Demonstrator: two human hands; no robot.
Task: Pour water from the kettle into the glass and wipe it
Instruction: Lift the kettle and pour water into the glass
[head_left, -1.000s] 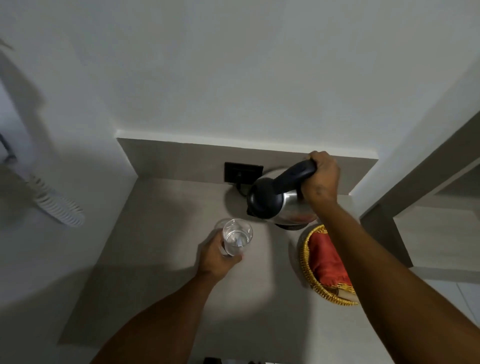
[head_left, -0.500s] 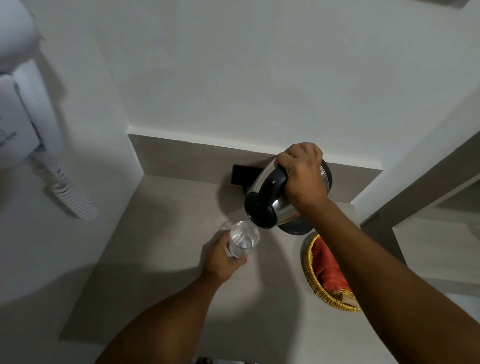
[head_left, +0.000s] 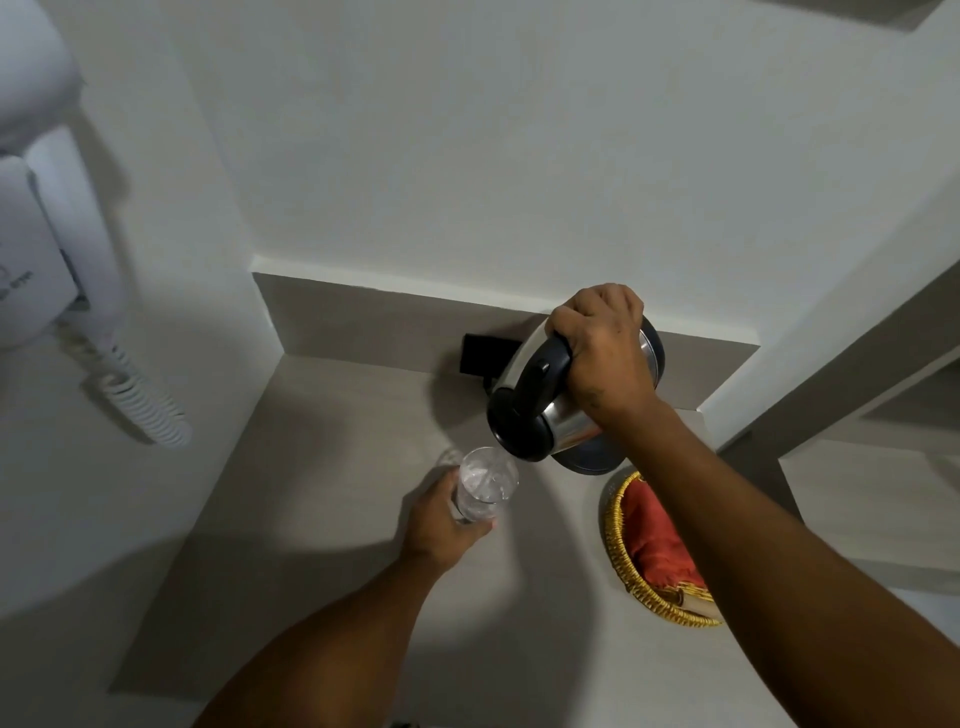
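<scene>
The right hand (head_left: 602, 353) is wrapped tightly around the black handle of the steel kettle (head_left: 550, 415), which is lifted off its dark base (head_left: 592, 460) and tipped down to the left so its spout sits just over the rim of the glass (head_left: 485, 488). The left hand (head_left: 441, 525) has its fingers curled around the lower part of the clear glass, holding it upright above the grey counter (head_left: 337, 467), with water visible inside. A woven yellow basket (head_left: 623, 561) with a red cloth (head_left: 660, 540) sits on the counter just right of the glass, partly hidden under the right forearm, and a white wall-mounted handset with a coiled cord (head_left: 140, 405) hangs at the left.
</scene>
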